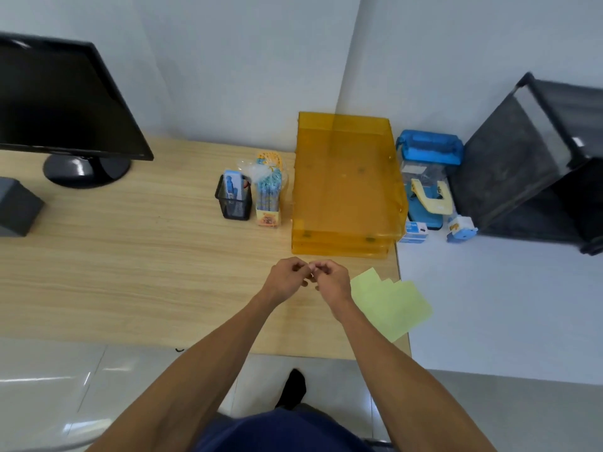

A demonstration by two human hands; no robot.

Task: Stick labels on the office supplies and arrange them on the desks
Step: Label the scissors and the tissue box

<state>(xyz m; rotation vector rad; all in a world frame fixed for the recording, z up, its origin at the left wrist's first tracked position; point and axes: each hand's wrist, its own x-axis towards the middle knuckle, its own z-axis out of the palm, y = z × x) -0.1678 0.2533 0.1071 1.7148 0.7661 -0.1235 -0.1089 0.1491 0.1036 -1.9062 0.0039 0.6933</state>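
Head view: we look down on a wooden desk [114,262] filling the left and centre of the frame, with a white desk [505,305] butted against it on the right.
Far left: we see a grey box [16,210] at the frame edge and a dark monitor [65,102] on a round stand in the upper left.
Left of centre: a black mesh pen cup [233,203] stands upright. Just beside it on the right is a clear-wrapped pencil pack [269,194].
Left hand: the left hand [287,278] is over the wooden desk, low centre. Its fingers are curled in, their tips meeting the other hand's.
Right hand: the right hand [331,280] is curled the same way. We cannot tell whether anything is pinched between the two.
Centre: translucent orange trays [346,181] sit stacked against the wall.
Label sheets: several pale yellow-green label sheets [391,305] lie flat, fanned and overlapping. They are just right of the right wrist, across the seam between the desks.
Right of the trays: on the white desk we see a small blue box [416,231], a blue hole punch [427,197] with a yellow handle, a blue-lidded clear case [429,148] and a blue-and-white sharpener [461,228].
Far right: a black mesh rack [522,164].
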